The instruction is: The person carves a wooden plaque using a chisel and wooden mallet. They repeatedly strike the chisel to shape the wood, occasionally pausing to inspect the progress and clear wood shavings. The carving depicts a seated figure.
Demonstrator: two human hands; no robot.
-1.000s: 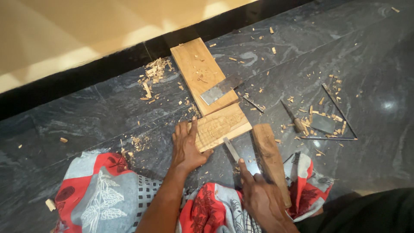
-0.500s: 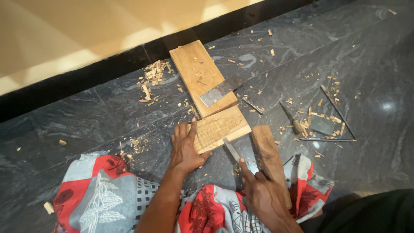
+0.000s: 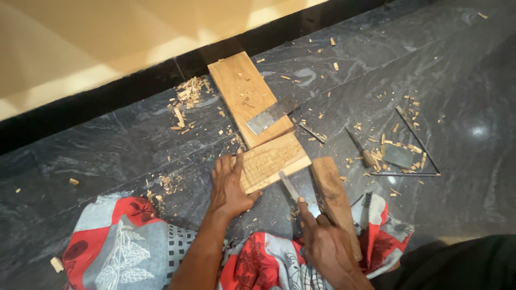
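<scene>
Sitting on the dark stone floor (image 3: 107, 156), the person presses the left hand (image 3: 230, 185) flat, fingers spread, on the near-left end of a small carved wood block (image 3: 274, 161). The right hand (image 3: 325, 244) is closed around a chisel (image 3: 289, 186) and a wooden mallet (image 3: 334, 200) together, the chisel's tip at the block's near edge. Beyond the block lies 1 long plank (image 3: 242, 91) with a flat metal blade (image 3: 271, 115) on it. Wood chips (image 3: 185, 94) are scattered around, and a metal triangle (image 3: 411, 153) lies well to the right.
</scene>
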